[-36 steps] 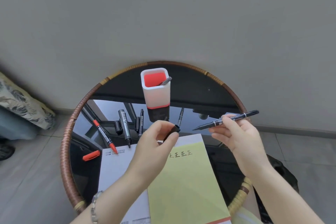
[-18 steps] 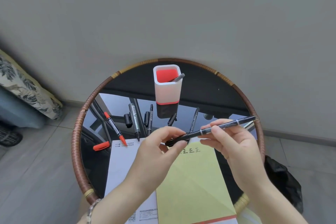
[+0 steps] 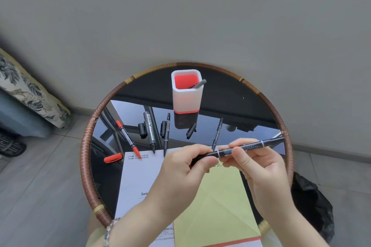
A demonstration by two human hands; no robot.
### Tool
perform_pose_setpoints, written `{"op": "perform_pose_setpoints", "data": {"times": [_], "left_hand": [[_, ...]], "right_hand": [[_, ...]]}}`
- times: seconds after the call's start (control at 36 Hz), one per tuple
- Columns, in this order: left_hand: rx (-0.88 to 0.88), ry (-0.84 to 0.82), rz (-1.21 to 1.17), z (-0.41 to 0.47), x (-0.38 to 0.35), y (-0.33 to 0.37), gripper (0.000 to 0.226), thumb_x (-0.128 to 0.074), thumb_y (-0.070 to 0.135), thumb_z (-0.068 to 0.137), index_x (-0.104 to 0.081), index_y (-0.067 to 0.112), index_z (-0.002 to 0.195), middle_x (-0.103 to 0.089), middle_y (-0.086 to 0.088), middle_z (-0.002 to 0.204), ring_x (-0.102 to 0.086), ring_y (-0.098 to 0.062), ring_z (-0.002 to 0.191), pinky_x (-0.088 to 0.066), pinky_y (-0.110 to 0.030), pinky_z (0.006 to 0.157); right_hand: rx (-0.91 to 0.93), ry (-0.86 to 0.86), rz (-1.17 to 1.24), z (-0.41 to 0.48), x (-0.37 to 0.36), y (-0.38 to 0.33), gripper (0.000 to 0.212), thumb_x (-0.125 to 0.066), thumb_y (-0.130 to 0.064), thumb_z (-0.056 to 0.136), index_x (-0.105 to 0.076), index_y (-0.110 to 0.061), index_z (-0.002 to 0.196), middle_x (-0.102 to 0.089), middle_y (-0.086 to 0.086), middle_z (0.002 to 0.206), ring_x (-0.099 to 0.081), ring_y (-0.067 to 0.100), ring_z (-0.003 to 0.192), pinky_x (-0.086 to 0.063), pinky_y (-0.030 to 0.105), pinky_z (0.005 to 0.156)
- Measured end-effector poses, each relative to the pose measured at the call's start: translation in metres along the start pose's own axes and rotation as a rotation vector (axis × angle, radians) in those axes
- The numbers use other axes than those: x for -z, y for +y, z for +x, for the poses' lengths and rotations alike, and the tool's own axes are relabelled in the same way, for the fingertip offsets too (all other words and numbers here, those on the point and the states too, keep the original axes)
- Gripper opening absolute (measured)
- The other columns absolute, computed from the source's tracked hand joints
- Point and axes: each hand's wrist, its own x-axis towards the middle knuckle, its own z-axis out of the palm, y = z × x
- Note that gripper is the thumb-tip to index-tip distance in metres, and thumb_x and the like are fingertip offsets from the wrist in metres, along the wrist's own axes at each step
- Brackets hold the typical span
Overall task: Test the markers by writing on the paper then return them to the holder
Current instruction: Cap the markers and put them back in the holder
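A: In the head view, which step is this?
B: Capping, I judge. The left hand (image 3: 186, 168) pinches the left end of a thin black marker (image 3: 243, 147) between thumb and curled fingers. The right hand (image 3: 261, 170) pinches the barrel just beside it. I cannot tell whether the cap is fully seated, because the left fingers cover that end.
A: Where is the marker?
B: It is in the air, nearly level, above the far edge of the yellow paper (image 3: 220, 196). Its right end reaches toward the table's woven rim (image 3: 86, 156). It is slim and black, with white rings and small print on the barrel.
A: And next?
B: Probably a firm push to close it, then a carry far and left to the white pen holder (image 3: 186, 96). The holder stands upright with a red interior, and one dark marker (image 3: 200, 83) leans in its right corner. The opening is narrow, so the black marker needs tipping upright first.
A: What remains?
B: Plenty. Left of the holder, on the dark glass, lie an uncapped red marker (image 3: 128, 140), its red cap (image 3: 112, 158) apart from it, a thick grey marker (image 3: 149, 131) and a thin black pen (image 3: 166, 136). Another thin pen (image 3: 217, 132) lies to the right, with a loose black cap (image 3: 191, 130) between them. Their tips rest on or near the white sheet (image 3: 144, 182).
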Motion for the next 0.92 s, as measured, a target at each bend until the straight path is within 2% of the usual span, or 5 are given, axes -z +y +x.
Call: {"op": "perform_pose_setpoints", "data": {"times": [0.17,0.31,0.53,0.69,0.92], "left_hand": [[0.432,-0.193,-0.290,0.015,0.009,-0.017,0.019,-0.058,0.011,0.090,-0.064,0.011,0.072,-0.049,0.006,0.051,-0.037,-0.004,0.045,-0.029,-0.011,0.046],[0.381,-0.106,0.066,0.029,0.017,-0.035,0.011,-0.056,0.018,0.091,-0.064,0.026,0.088,-0.064,0.006,0.077,-0.057,-0.008,0.071,-0.044,-0.018,0.067],[0.427,0.014,0.235,0.025,0.045,-0.049,0.018,-0.049,0.022,0.094,-0.054,0.033,0.106,-0.059,0.018,0.099,-0.057,-0.005,0.098,-0.043,-0.014,0.074],[0.440,0.024,0.253,0.019,0.048,-0.054,0.014,-0.049,0.025,0.095,-0.055,0.036,0.101,-0.058,0.022,0.100,-0.058,-0.003,0.097,-0.043,-0.021,0.074],[0.426,0.004,0.262,0.025,0.039,-0.059,0.015,-0.047,0.025,0.095,-0.055,0.034,0.102,-0.059,0.018,0.103,-0.058,-0.004,0.096,-0.041,-0.014,0.070]], "right_hand": [[-0.140,-0.033,-0.192,0.012,0.001,0.013,0.008,-0.061,-0.004,0.085,-0.067,-0.006,0.079,-0.072,0.004,0.069,-0.066,0.014,0.064,-0.054,0.020,0.062],[-0.429,-0.003,-0.036,0.043,-0.004,0.020,0.023,-0.047,-0.013,0.094,-0.064,-0.001,0.086,-0.066,0.010,0.071,-0.067,0.017,0.064,-0.057,0.022,0.062],[0.397,0.269,-0.319,0.119,-0.028,-0.024,0.015,-0.057,-0.010,0.089,-0.053,-0.024,0.085,-0.065,-0.002,0.084,-0.067,0.016,0.075,-0.055,0.023,0.073],[0.283,0.137,-0.831,0.173,-0.045,0.012,0.011,-0.062,-0.018,0.085,-0.064,-0.015,0.095,-0.066,0.005,0.091,-0.059,0.019,0.092,-0.049,0.028,0.078],[0.231,0.198,-0.813,0.143,-0.020,0.018,0.026,-0.059,-0.013,0.086,-0.059,-0.014,0.111,-0.061,-0.003,0.094,-0.052,0.009,0.079,-0.042,0.015,0.071]]}}
